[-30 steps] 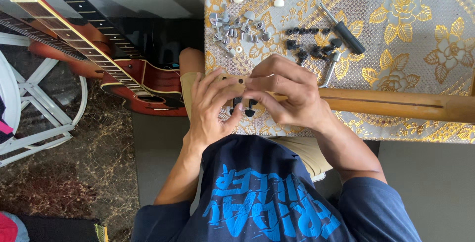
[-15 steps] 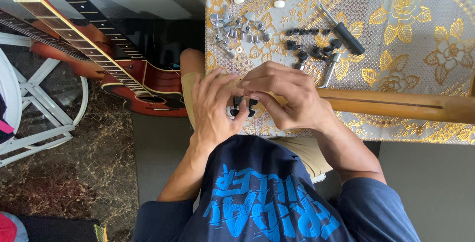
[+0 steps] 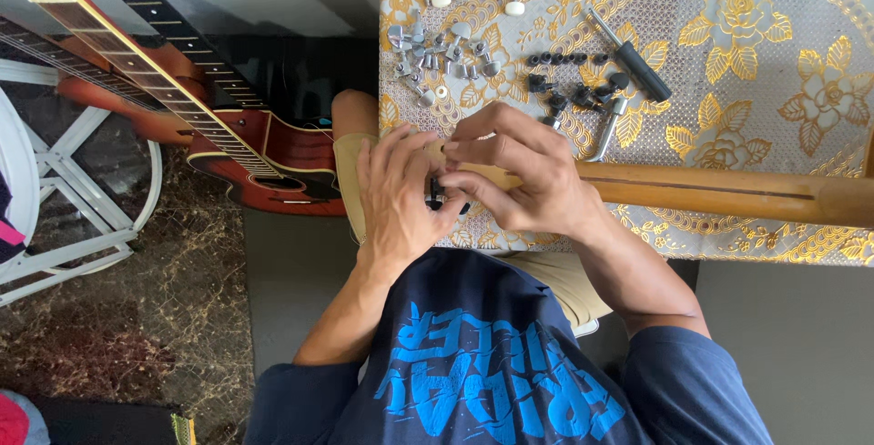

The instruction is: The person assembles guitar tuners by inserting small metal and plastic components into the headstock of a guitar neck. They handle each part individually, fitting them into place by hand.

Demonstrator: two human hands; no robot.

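A wooden guitar neck [image 3: 728,195] lies across a table covered with a grey and gold flowered cloth [image 3: 774,63]. My left hand [image 3: 396,199] grips the headstock end of the neck at the table's left edge. Against it, my right hand [image 3: 519,176] pinches a small black tuner part [image 3: 437,195] on the headstock. Both hands hide most of the headstock.
Loose silver tuners [image 3: 446,49], small black parts [image 3: 569,76] and a black-handled screwdriver [image 3: 628,54] lie on the cloth beyond the hands. Red-brown guitars [image 3: 246,136] lean at the left over a white chair frame [image 3: 82,217]. Floor lies below.
My fingers have shifted slightly on the black part at the headstock; the hands stay in the same place. The neck has not moved.
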